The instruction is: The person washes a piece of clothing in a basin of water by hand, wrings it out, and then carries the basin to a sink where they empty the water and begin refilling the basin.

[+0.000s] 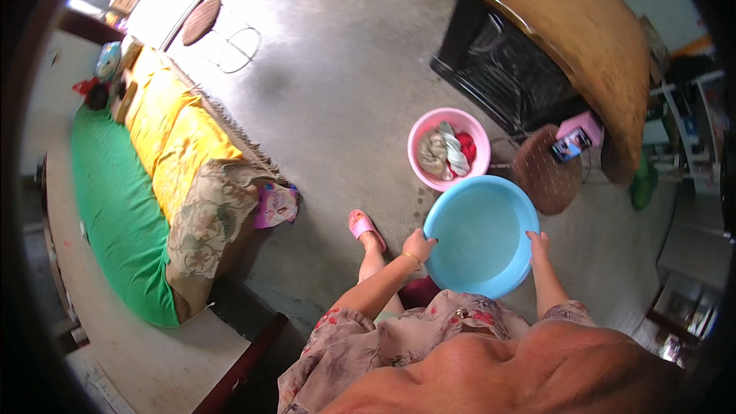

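Note:
A round light-blue plastic basin [482, 236] with cloudy water in it is held in front of my body. My left hand [418, 246] grips its rim on the left side, thumb over the edge. On the opposite side my right hand [539, 245] has hold of the rim too. Just beyond it, on the floor, stands a pink plastic basin [415, 148] with wrung, twisted clothes [445, 152] in beige, white and red. The blue rim overlaps the pink basin's near edge in the view.
A brown-cushioned stool [543, 178] stands at the right, bearing a phone [571, 145] against a pink box [586, 125]. Behind it is a wooden table [575, 17]. A sofa with yellow and green covers [121, 213] lines the left. A wire-framed stool [201, 22] stands farther off.

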### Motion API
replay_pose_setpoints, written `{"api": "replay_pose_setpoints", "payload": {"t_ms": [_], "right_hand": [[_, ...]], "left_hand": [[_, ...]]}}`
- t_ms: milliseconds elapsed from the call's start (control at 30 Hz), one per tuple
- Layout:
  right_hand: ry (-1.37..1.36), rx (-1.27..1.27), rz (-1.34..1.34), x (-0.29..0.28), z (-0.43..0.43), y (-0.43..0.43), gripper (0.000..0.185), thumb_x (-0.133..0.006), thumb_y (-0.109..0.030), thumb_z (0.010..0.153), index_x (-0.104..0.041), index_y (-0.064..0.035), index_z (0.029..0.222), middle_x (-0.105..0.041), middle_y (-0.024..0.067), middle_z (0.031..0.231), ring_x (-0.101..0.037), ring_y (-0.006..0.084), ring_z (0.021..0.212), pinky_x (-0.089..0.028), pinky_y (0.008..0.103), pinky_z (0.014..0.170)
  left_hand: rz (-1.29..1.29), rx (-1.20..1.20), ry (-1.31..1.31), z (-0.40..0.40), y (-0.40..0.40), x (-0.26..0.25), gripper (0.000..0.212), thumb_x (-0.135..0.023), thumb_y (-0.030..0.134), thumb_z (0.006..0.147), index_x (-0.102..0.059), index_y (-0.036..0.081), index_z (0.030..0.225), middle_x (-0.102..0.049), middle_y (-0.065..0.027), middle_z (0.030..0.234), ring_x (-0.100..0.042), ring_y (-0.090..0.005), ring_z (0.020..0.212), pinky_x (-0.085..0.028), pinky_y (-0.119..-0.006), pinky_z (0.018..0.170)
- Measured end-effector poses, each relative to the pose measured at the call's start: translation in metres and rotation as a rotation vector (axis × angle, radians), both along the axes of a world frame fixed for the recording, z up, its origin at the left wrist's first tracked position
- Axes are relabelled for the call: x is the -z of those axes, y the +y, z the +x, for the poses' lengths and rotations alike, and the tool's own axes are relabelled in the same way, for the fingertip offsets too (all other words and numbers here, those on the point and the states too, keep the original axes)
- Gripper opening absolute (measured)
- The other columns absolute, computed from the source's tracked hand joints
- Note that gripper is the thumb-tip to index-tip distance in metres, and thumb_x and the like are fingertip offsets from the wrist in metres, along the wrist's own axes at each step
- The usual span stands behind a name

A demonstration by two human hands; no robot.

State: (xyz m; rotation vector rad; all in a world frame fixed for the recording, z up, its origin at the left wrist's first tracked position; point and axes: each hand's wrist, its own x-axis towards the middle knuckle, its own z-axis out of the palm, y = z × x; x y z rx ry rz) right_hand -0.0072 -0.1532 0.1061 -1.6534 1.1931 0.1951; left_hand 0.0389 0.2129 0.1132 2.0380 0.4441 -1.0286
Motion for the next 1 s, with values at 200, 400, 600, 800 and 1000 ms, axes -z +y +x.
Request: {"api": "replay_pose_setpoints", "payload": {"t_ms": [200, 400, 600, 800, 1000], "right_hand": [[-0.005, -0.135, -0.108, -0.108, 0.086, 0.049, 0.025, -0.062, -0.013, 0.066, -0.056, 0.0023, 0.085, -0.058, 0.0120, 0.075, -0.055, 0.0216, 0.064, -0.045, 0.0367, 0.059], [-0.118, -0.255, -0.117, -0.243, 0.199, 0.140, 0.024, -0.061, -0.014, 0.066, -0.058, 0.0043, 0.082, -0.058, 0.0096, 0.070, -0.055, 0.0189, 0.060, -0.044, 0.0329, 0.055], [-0.153, -0.384, -0.100, -0.302, 0.302, 0.189, 0.026, -0.062, -0.013, 0.068, -0.059, 0.0083, 0.083, -0.060, 0.0147, 0.073, -0.059, 0.0245, 0.061, -0.046, 0.0354, 0.055], [-0.137, -0.469, -0.047, -0.345, 0.424, 0.235, 0.026, -0.061, -0.012, 0.069, -0.060, 0.0091, 0.084, -0.061, 0.0174, 0.074, -0.060, 0.0264, 0.062, -0.048, 0.0369, 0.057], [-0.188, -0.479, 0.135, -0.345, 0.564, 0.256, 0.026, -0.059, -0.011, 0.070, -0.060, 0.0083, 0.086, -0.062, 0.0168, 0.074, -0.060, 0.0265, 0.060, -0.050, 0.0390, 0.056]], "left_hand": [[-0.174, -0.025, -0.073, 0.052, 0.076, -0.116, 0.043, -0.059, 0.032, 0.074, -0.054, -0.006, 0.093, -0.060, -0.0259, 0.090, -0.059, -0.0367, 0.087, -0.045, -0.041, 0.079], [-0.427, -0.008, -0.200, 0.125, 0.151, -0.218, 0.042, -0.054, 0.025, 0.074, -0.052, -0.011, 0.096, -0.058, -0.0283, 0.091, -0.061, -0.0343, 0.080, -0.046, -0.040, 0.076], [-0.707, -0.339, -0.079, 0.188, 0.205, -0.284, 0.036, -0.047, 0.012, 0.078, -0.049, -0.014, 0.103, -0.059, -0.0226, 0.092, -0.063, -0.0325, 0.074, -0.056, -0.038, 0.059], [-0.806, -0.425, -0.056, 0.270, 0.243, -0.337, 0.034, -0.044, 0.008, 0.078, -0.047, -0.017, 0.102, -0.058, -0.0264, 0.093, -0.063, -0.0361, 0.079, -0.057, -0.040, 0.065], [-0.849, -0.500, -0.080, 0.377, 0.269, -0.363, 0.034, -0.048, 0.011, 0.076, -0.050, -0.018, 0.096, -0.059, -0.0247, 0.087, -0.063, -0.0360, 0.073, -0.056, -0.042, 0.053]]}}
